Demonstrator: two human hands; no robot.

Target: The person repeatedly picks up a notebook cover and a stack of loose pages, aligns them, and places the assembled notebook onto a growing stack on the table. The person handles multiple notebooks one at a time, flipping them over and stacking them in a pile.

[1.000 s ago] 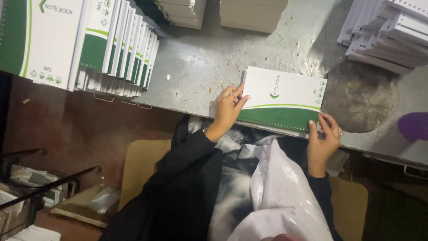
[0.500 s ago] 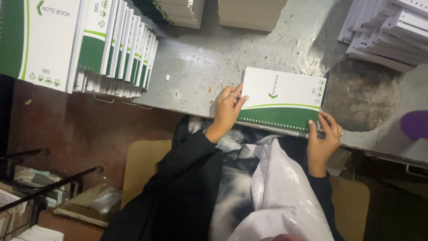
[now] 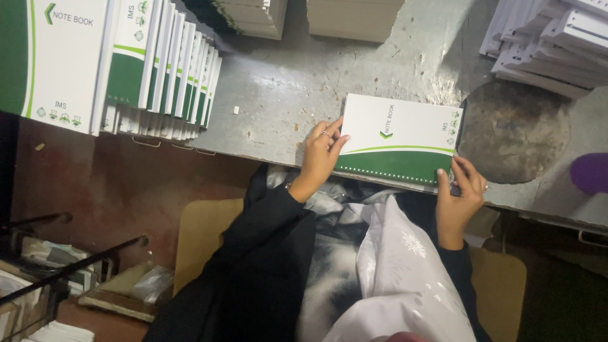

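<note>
Both hands held one notebook [image 3: 401,140] flat at the near edge of the grey table [image 3: 285,88]. The left hand [image 3: 321,154] pressed its left end, fingers spread on the cover; the right hand [image 3: 461,190] pinched its near right corner. The cover was white above and green below, with a row of punched holes along the near edge. Left of the grip, one row of about ten like notebooks [image 3: 158,66] stood fanned. Right of it lay one dark round disc [image 3: 513,130] and, beyond, one white stack [image 3: 557,38].
</note>
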